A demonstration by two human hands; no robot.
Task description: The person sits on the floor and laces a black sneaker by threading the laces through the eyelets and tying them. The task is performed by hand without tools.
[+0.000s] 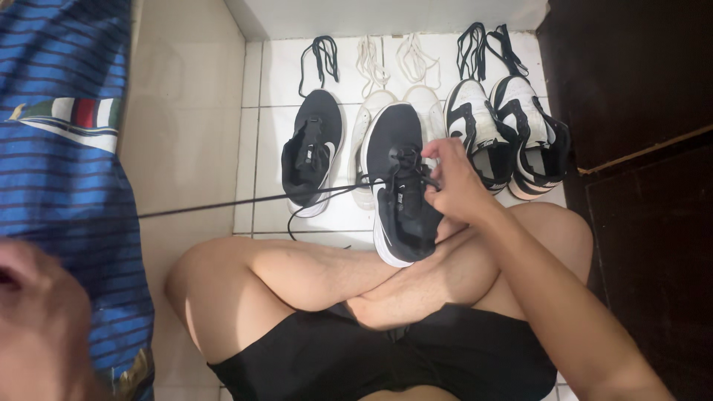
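right hand (454, 182) gripping black shoe (399, 186), lace (223, 203) leftward

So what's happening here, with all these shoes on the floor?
A person sits cross-legged on white tiles. Their right hand steadies a black sneaker resting on their legs, while the left hand, close to the camera, pulls its black lace out taut. More shoes stand in a row behind, with loose laces laid out beyond them.

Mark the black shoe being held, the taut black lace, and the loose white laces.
black shoe (397, 215): head view, its side panel.
black lace (223, 203): head view, the stretched middle.
white laces (371, 67): head view, the left bundle.
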